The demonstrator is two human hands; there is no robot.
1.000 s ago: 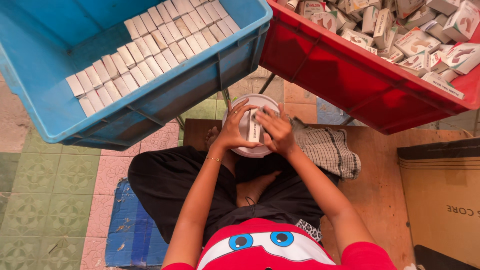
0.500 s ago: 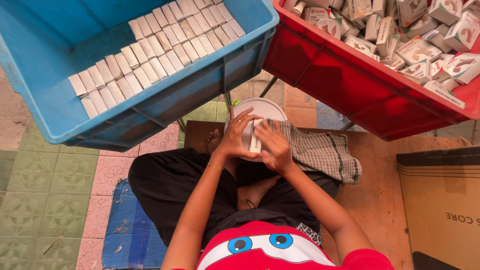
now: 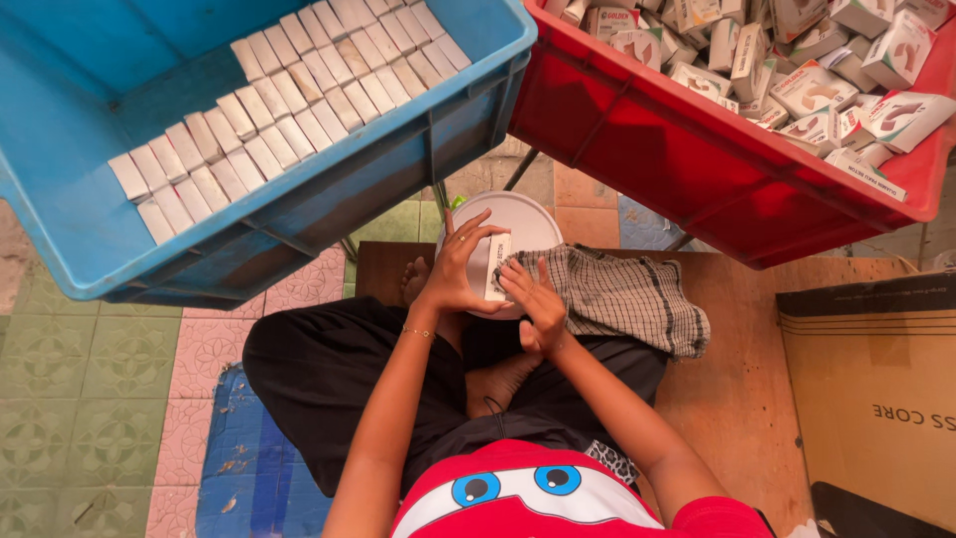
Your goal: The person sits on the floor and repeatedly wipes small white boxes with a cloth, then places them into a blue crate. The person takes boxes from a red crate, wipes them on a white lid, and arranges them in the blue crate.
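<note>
My left hand [image 3: 453, 269] and my right hand [image 3: 533, 299] hold one small white box [image 3: 497, 267] between them, above my crossed legs. The left hand grips its left side with fingers spread. My right hand's fingers press on its right side. Under the box sits a round white lid [image 3: 518, 221]. A blue crate [image 3: 299, 199] at upper left holds neat rows of white boxes [image 3: 269, 110]. A red crate [image 3: 697, 169] at upper right holds a loose heap of printed small boxes [image 3: 797, 60].
A checked cloth [image 3: 617, 294] lies on a wooden board [image 3: 757, 379] to the right of my hands. A brown cardboard carton [image 3: 881, 399] stands at the far right. Patterned floor tiles [image 3: 90, 399] and a blue mat [image 3: 249, 468] are at the left.
Both hands have stayed on the small box over the white lid, turning it slightly. The view has shifted a little, so the crates sit higher in the frame.
</note>
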